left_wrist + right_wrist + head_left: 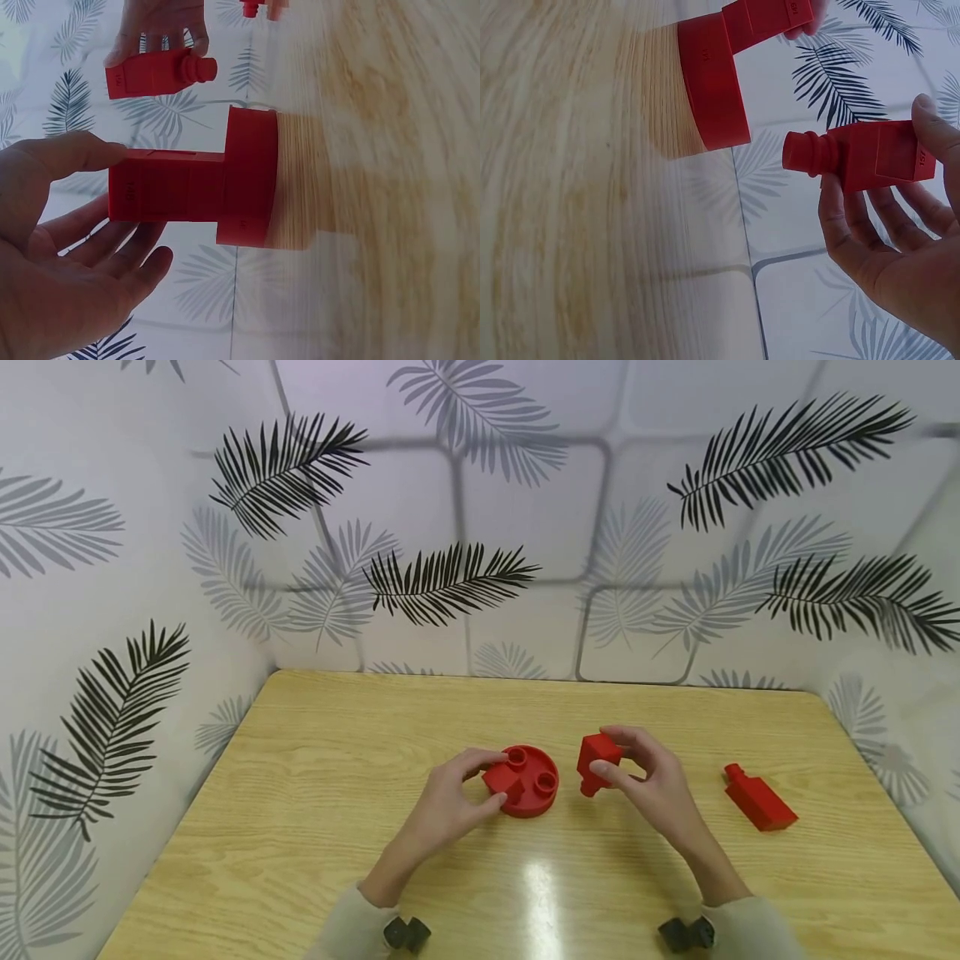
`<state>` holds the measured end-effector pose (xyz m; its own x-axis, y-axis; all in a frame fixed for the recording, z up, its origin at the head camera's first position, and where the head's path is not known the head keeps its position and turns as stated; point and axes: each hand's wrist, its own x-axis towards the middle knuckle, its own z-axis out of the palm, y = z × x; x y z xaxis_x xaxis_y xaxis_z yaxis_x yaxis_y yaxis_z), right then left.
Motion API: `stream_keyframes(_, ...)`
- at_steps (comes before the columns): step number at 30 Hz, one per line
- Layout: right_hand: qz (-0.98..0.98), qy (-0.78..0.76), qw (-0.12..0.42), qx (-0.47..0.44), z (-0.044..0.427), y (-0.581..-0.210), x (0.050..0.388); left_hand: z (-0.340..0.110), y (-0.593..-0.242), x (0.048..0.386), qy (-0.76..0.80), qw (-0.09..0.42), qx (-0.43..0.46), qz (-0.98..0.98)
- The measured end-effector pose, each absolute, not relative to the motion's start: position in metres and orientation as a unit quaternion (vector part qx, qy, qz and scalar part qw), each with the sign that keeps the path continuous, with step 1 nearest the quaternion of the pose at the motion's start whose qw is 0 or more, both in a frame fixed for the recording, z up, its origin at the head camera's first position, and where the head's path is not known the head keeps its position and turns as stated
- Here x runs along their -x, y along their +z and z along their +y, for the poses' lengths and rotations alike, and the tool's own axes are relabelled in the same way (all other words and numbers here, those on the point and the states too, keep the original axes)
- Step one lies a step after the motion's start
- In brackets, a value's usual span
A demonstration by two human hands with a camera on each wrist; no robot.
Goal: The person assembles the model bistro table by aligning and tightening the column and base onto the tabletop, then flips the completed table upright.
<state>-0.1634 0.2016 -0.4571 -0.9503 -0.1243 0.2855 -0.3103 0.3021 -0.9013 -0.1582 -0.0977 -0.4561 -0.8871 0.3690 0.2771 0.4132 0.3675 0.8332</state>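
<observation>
A round red base [528, 806] with raised ring sockets stands on the table. One red block [169, 186] is upright on the base, its lower end hidden inside the rim. My left hand [448, 803] pinches this block near its top between thumb and fingers. To the right of the base, my right hand [658, 785] holds a second red block [881, 154] above the table, its round stepped neck pointing down. That neck is apart from the base. A third red block [761, 802] with a similar neck lies on its side, right of my right hand.
The wood-grain table [300, 752] reaches back to a pale wall [525, 635] with dark and grey leaf prints. Similar patterned surfaces stand at the left and right sides. A bright light reflection lies on the tabletop in front of the base.
</observation>
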Motion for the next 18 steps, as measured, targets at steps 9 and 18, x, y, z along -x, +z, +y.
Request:
stream_keyframes(9,-0.796,0.584,0.071,-0.14,0.182,-0.46,0.168,-0.101,-0.458,0.162,-0.529,-0.003,0.23,-0.817)
stream_keyframes(18,-0.793,0.591,0.062,-0.136,0.167,-0.469,0.171,-0.1,-0.459,0.163,-0.536,-0.003,0.236,-0.811)
